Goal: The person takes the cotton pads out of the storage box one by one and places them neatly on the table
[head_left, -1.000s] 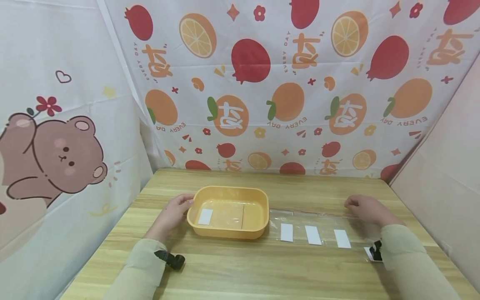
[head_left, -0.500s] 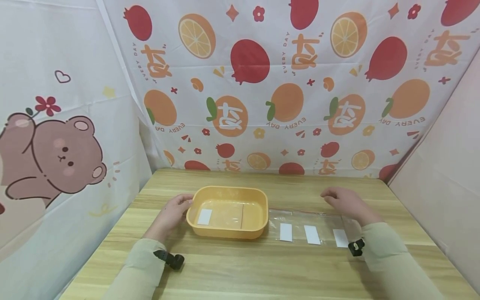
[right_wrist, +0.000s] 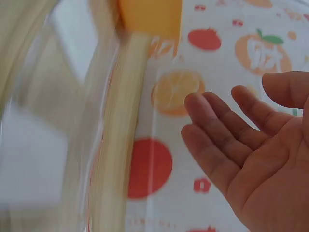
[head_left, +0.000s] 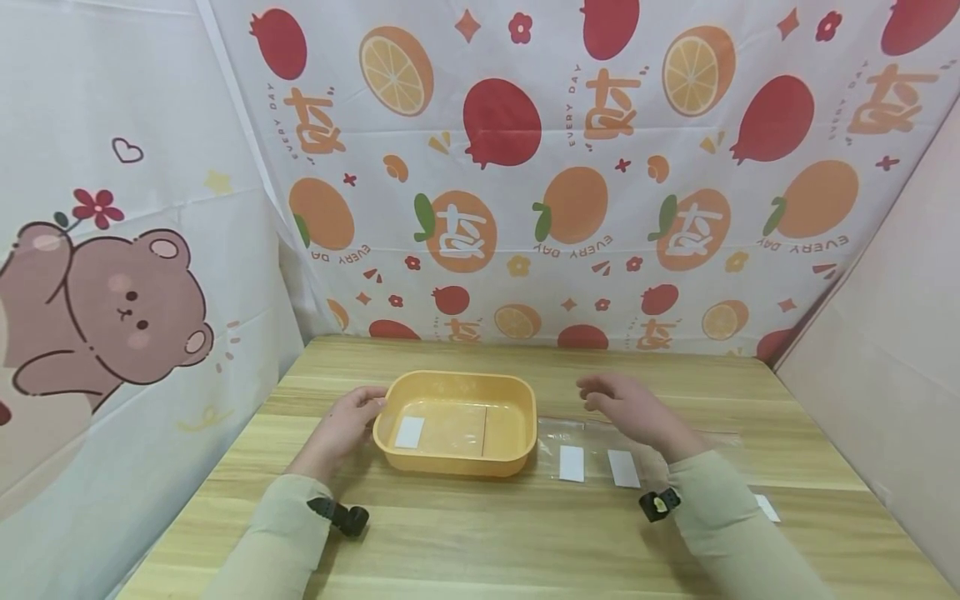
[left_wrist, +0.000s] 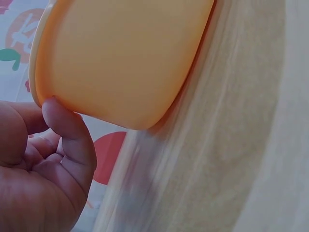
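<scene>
A yellow plastic basin (head_left: pixel 454 466) stands on the table with a clear zip bag (head_left: pixel 450 427) bearing a white label lying inside it. At its left end my left hand (head_left: pixel 347 427) holds the rim; in the left wrist view the curled fingers (left_wrist: pixel 67 125) meet the basin's edge. My right hand (head_left: pixel 633 410) is over the row of clear zip bags (head_left: pixel 592 437) to the right of the basin, fingers loosely spread. In the right wrist view the right palm (right_wrist: pixel 275 174) shows with nothing in it. The forearm hides part of the bag row.
White labels (head_left: pixel 572 464) mark the bags along the row; another white label (head_left: pixel 767 507) lies beyond the right sleeve. A fruit-print cloth (head_left: pixel 502 208) hangs behind the wooden table (head_left: pixel 480 533), with a bear-print cloth (head_left: pixel 142 292) at left.
My right hand has moved left along the bag row toward the basin, and its fingers have opened out. The left hand and the basin have stayed in place.
</scene>
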Demonstrator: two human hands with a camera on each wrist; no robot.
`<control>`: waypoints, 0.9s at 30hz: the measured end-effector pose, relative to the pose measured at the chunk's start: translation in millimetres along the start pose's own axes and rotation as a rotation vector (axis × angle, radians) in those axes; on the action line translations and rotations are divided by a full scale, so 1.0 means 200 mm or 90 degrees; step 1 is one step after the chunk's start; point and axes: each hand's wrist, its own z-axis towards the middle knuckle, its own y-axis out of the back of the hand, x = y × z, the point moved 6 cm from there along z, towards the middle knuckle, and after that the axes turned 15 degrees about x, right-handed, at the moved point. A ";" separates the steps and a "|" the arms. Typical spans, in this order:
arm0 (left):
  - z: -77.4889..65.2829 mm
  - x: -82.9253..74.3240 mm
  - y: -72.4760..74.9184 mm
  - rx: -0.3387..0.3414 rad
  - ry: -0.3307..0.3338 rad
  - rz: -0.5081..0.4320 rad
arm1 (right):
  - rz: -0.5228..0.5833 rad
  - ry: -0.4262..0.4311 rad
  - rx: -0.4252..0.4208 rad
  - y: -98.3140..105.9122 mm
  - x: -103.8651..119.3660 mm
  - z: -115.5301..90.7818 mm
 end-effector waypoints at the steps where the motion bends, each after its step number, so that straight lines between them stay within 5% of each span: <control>1: 0.00 0.00 0.00 0.000 -0.001 0.000 | 0.020 0.006 0.005 -0.02 0.02 0.01; 16: -0.01 0.00 0.01 0.000 0.003 0.004 | 0.323 0.109 0.093 -0.25 0.28 0.17; 27: -0.01 0.00 0.01 -0.002 -0.004 -0.001 | 0.408 0.073 0.109 -0.43 0.34 0.36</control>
